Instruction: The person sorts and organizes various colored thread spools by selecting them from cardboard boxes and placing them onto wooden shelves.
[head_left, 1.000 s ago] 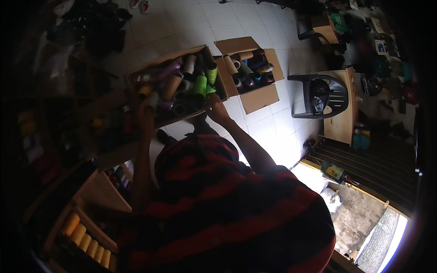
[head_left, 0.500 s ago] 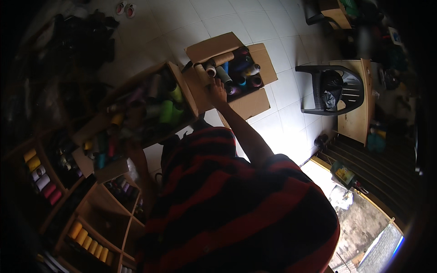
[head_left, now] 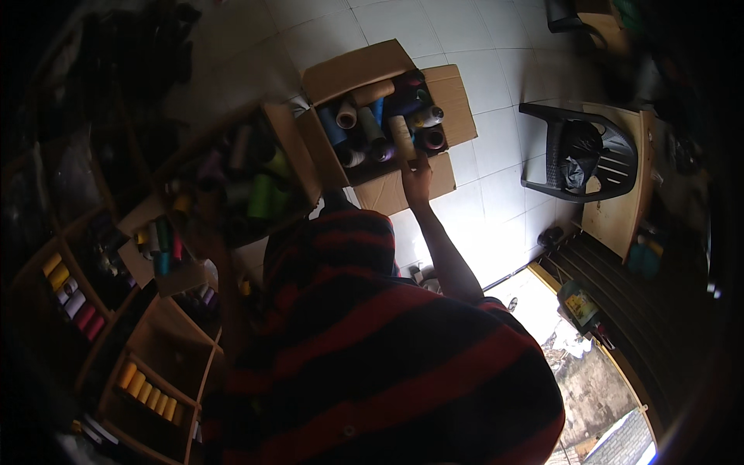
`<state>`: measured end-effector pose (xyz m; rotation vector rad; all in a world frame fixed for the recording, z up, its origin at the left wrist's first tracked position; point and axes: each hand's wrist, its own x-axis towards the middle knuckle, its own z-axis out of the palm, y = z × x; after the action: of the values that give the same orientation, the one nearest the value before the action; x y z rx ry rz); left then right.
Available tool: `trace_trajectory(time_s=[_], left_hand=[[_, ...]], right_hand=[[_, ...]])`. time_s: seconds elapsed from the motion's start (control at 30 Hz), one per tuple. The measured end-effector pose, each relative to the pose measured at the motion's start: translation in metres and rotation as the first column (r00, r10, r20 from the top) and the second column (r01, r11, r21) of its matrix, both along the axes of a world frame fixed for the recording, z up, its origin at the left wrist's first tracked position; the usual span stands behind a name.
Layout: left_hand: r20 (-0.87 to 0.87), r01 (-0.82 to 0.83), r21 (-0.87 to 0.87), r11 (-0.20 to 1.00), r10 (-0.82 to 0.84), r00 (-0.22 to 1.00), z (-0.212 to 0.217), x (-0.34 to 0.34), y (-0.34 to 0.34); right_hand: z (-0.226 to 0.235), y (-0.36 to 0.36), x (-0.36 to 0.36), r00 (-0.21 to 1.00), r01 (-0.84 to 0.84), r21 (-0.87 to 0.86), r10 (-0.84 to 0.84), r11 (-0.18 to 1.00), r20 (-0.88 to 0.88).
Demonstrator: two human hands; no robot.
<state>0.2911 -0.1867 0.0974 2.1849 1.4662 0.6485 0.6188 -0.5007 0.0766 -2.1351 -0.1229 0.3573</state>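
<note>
My right hand (head_left: 417,177) reaches out to an open cardboard box (head_left: 364,68) on the tiled floor, which is packed with thread cones in blue, purple, cream and black. Its fingers close on the near end of a beige thread cone (head_left: 401,136) lying on top of the others. My left arm stretches into shadow toward a second cardboard box (head_left: 288,147) of green, purple and orange cones. My left hand (head_left: 203,235) sits at that box's near side, too dark to read. My red and black striped shirt (head_left: 372,356) hides much of the lower view.
Wooden shelves (head_left: 147,364) at the lower left hold rows of yellow, pink and white cones. A dark plastic chair (head_left: 612,167) with a black bag on it stands beside a wooden board at the right. A bright doorway (head_left: 589,372) lies at the lower right.
My right hand has moved from the left box of cones over to the right box and now rests on the beige cone there. The view has shifted toward the shelves.
</note>
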Motion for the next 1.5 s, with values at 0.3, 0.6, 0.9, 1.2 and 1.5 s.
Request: trace_trajectory(time_s=[0.3,0.6,0.9,1.2,1.5], left_hand=[[0.135,-0.14,-0.076,0.987,0.149,0.98,0.004,0.03,-0.007],[-0.023,-0.062,-0.018,0.998,0.061,0.998,0.026,0.007,-0.018],[0.208,-0.045,-0.328,0.944,0.119,0.971,0.066,0.043,-0.042],[0.521,0.533,-0.767,0.358,-0.136,0.842,0.082,0.171,-0.078],[0.452,0.378,-0.881,0.287,0.27,0.85,0.072,0.152,-0.084]], right_hand=[[0.01,0.048,0.03,0.731,-0.172,-0.578,0.497,0.798,0.468],[-0.065,0.125,0.06,0.602,-0.581,-0.646,0.796,0.495,0.069],[0.018,0.048,0.055,0.863,-0.142,0.377,0.301,0.915,-0.406],[0.076,0.08,-0.028,0.583,-0.034,0.664,0.554,0.747,-0.594],[0.003,0.107,0.058,0.724,-0.66,-0.002,0.637,0.751,0.267]])
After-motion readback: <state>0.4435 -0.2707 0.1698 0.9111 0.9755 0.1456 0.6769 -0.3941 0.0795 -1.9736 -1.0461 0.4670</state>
